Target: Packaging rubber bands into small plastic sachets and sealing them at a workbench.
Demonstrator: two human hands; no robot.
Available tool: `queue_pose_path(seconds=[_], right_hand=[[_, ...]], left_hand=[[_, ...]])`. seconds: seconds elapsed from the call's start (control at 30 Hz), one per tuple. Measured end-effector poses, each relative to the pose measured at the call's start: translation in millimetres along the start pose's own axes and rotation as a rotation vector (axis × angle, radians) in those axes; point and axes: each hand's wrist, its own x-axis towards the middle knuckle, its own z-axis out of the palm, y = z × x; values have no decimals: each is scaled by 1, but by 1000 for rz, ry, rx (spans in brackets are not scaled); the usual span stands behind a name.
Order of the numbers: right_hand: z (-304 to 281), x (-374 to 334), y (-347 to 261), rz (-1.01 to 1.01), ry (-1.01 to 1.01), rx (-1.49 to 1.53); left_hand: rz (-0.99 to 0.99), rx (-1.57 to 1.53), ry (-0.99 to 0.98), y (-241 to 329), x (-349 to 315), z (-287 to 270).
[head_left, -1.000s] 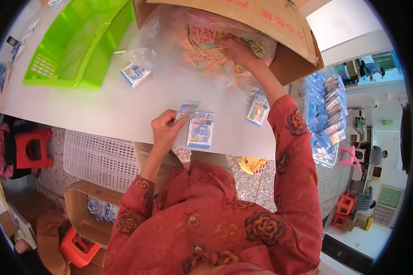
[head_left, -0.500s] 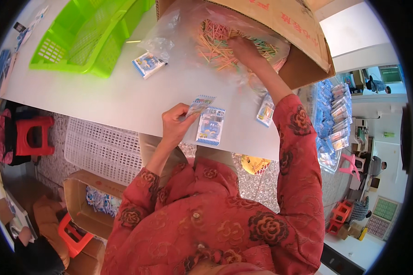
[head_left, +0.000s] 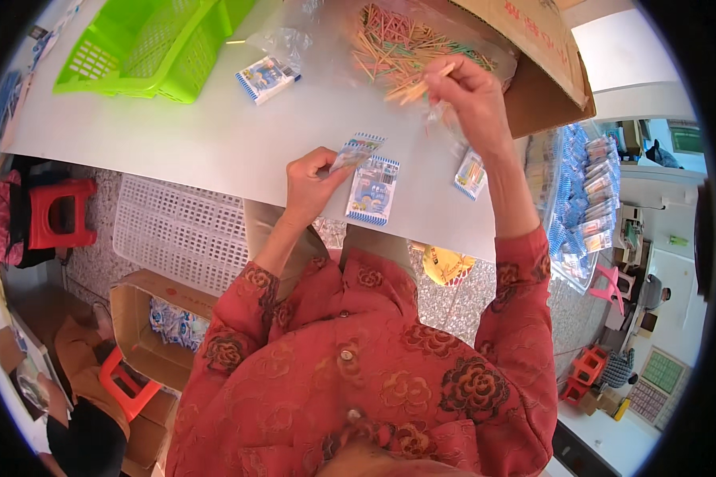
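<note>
My left hand (head_left: pixel 313 184) pinches a small clear-and-blue packet (head_left: pixel 359 149) at the table's near edge. Just beside it, a blue-and-white packet (head_left: pixel 372 192) lies flat on the table. Over to the right, my right hand (head_left: pixel 471 99) is raised with a few thin pale sticks (head_left: pixel 412 91) held between its fingers. Behind that hand, a clear plastic bag in a tipped cardboard box (head_left: pixel 553 99) spills a heap of pink, green and yellow sticks (head_left: pixel 398 44). One more filled packet (head_left: pixel 471 175) rests below my right wrist, and another (head_left: pixel 267 78) lies farther left.
A green plastic basket (head_left: pixel 179 75) stands at the back left. On the right, a clear bin (head_left: pixel 585 274) holds many blue packets. Down on the floor are a white crate (head_left: pixel 179 226), an open carton (head_left: pixel 127 318) with packets and red stools (head_left: pixel 44 213). Another person's hand (head_left: pixel 49 393) shows at lower left.
My right hand has come out of the stick heap toward me, now with a few sticks in its fingers. My left hand still holds its packet in nearly the same place.
</note>
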Motion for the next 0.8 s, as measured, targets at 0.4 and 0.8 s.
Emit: queue_pose_path(seconds=[0.4,0.8], right_hand=[[17,-28,6,249,-88,171],[47,-39,0,-22,-118,-245]], left_hand=[[36,-40,0,-3,0,3],[42,-7,-27,0,-1,2]])
